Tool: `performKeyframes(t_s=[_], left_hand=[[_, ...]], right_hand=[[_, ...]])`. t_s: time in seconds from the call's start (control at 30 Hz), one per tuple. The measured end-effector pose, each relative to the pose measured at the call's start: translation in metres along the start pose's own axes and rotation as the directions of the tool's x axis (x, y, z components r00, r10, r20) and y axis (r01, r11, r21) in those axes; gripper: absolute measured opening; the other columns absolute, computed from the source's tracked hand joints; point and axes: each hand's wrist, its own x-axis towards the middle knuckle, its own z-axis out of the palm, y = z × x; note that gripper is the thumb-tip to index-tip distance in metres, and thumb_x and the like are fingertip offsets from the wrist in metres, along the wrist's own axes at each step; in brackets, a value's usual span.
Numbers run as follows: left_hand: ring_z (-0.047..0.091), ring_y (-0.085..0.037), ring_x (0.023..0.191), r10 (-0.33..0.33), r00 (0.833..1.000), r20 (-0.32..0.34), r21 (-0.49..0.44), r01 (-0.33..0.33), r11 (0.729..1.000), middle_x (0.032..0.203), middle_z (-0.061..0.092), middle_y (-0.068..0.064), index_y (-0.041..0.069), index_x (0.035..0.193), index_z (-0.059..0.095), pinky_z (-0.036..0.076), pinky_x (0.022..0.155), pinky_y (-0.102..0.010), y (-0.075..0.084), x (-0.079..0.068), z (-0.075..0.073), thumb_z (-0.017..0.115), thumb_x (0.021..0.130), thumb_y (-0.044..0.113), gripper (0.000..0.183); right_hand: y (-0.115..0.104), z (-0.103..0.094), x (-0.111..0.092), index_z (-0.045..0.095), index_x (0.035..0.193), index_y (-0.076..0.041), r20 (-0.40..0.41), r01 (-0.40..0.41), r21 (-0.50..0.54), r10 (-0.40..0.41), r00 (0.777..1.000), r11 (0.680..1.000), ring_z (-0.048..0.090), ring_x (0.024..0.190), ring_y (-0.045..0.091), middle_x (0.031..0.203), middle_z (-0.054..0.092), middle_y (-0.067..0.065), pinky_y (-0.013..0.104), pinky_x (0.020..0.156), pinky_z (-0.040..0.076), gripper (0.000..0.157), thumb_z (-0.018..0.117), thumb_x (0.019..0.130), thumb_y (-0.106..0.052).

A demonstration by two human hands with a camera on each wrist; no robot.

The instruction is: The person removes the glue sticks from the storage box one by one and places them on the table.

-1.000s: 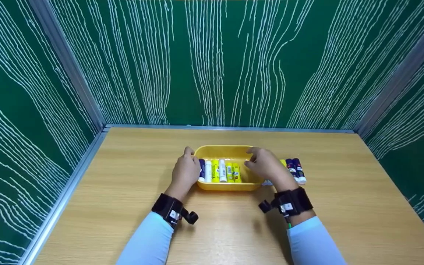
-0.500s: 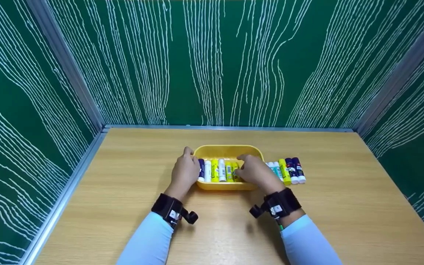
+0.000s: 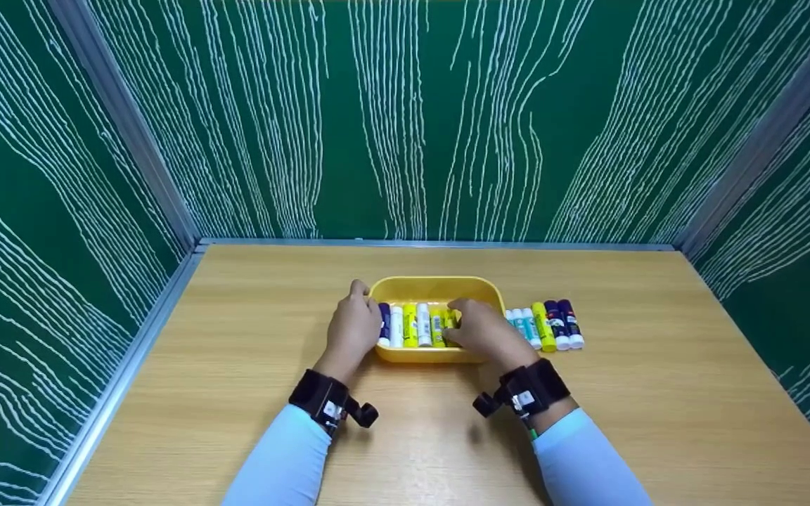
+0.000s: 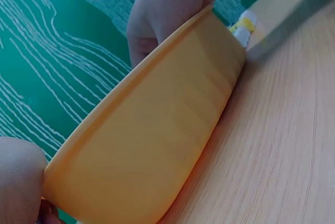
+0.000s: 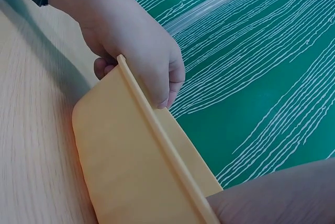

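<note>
right hand [image 3: 486, 330] moved left in yellow basket [image 3: 426, 356], fingers [image 3: 459, 305] now at rightmost yellow stick [image 3: 449, 318], teal sticks [image 3: 529, 327] outside uncovered

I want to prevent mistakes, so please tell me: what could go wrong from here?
The right hand reaches in at the right end of the row of glue sticks, so it may nudge neighbouring ones out of line.
The left hand grips the yellow container; if it pulled, the row could shift.
The outside sticks lie near the right hand on the table; it might brush them and make them roll.
</note>
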Motion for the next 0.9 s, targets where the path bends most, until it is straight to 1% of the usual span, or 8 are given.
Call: performKeyframes(t_s=[0.07,0.17,0.3,0.47,0.53,0.77,0.9], left_hand=[[0.079,-0.027,0.111,-0.002,1.000,0.002,-0.003,0.002,1.000,0.130,0.079,-0.019,0.013,0.147,0.055,0.070,0.099,-0.047,0.0002,0.0004,-0.0001,0.047,0.122,0.027,0.030],[0.079,-0.027,0.113,-0.011,1.000,0.011,-0.010,0.011,1.000,0.133,0.078,-0.020,0.012,0.150,0.053,0.069,0.102,-0.048,0.0004,0.0007,-0.0005,0.047,0.122,0.027,0.032],[0.079,-0.028,0.114,-0.020,1.000,0.015,-0.018,0.020,1.000,0.134,0.078,-0.020,0.012,0.151,0.053,0.069,0.103,-0.048,0.0000,0.0012,-0.0005,0.047,0.122,0.027,0.033],[0.079,-0.028,0.115,-0.028,0.999,0.020,-0.025,0.028,0.999,0.135,0.077,-0.020,0.013,0.151,0.053,0.069,0.104,-0.048,-0.0004,0.0015,-0.0001,0.046,0.122,0.028,0.033],[0.079,-0.027,0.115,-0.031,0.999,0.022,-0.024,0.032,0.999,0.135,0.077,-0.019,0.014,0.151,0.053,0.069,0.104,-0.048,-0.0002,0.0012,-0.0001,0.046,0.122,0.028,0.033],[0.079,-0.028,0.114,-0.002,1.000,0.006,0.018,0.002,1.000,0.132,0.078,-0.019,0.012,0.148,0.054,0.069,0.101,-0.048,-0.0001,-0.0001,-0.0007,0.049,0.122,0.027,0.031],[0.080,-0.028,0.113,0.002,1.000,0.003,0.017,-0.002,1.000,0.132,0.079,-0.019,0.013,0.148,0.054,0.069,0.099,-0.048,0.0000,-0.0003,-0.0006,0.048,0.122,0.028,0.031]], right_hand=[[-0.0004,0.0001,-0.0001,0.056,0.168,-0.014,0.003,-0.003,0.006,0.003,1.000,1.000,0.067,0.119,0.032,0.151,0.071,0.017,0.044,0.108,0.057,0.066,0.080,0.109,-0.031],[-0.0004,-0.0006,-0.0003,0.056,0.168,-0.014,0.005,0.001,0.004,-0.001,1.000,1.000,0.066,0.119,0.032,0.150,0.071,0.017,0.044,0.110,0.056,0.066,0.080,0.109,-0.032],[0.0005,-0.0012,0.0000,0.055,0.169,-0.013,0.017,0.019,-0.018,-0.019,1.000,1.000,0.067,0.117,0.031,0.150,0.071,0.016,0.043,0.106,0.056,0.066,0.078,0.110,-0.031],[0.0010,-0.0018,0.0008,0.053,0.170,-0.014,0.031,0.023,-0.027,-0.022,0.999,0.999,0.066,0.120,0.031,0.156,0.068,0.017,0.051,0.117,0.056,0.065,0.076,0.110,-0.028],[0.0006,-0.0019,0.0009,0.054,0.169,-0.014,0.031,0.019,-0.022,-0.018,0.999,1.000,0.065,0.122,0.032,0.155,0.068,0.017,0.052,0.120,0.055,0.064,0.076,0.110,-0.027],[0.0002,-0.0005,0.0020,0.056,0.162,-0.014,0.004,0.035,0.004,-0.035,0.999,0.999,0.067,0.117,0.031,0.142,0.073,0.018,0.048,0.109,0.059,0.063,0.082,0.105,-0.022],[0.0011,0.0004,0.0038,0.057,0.160,-0.016,-0.001,0.032,0.018,-0.032,0.999,0.999,0.068,0.114,0.031,0.137,0.073,0.016,0.044,0.103,0.059,0.061,0.082,0.105,-0.023]])
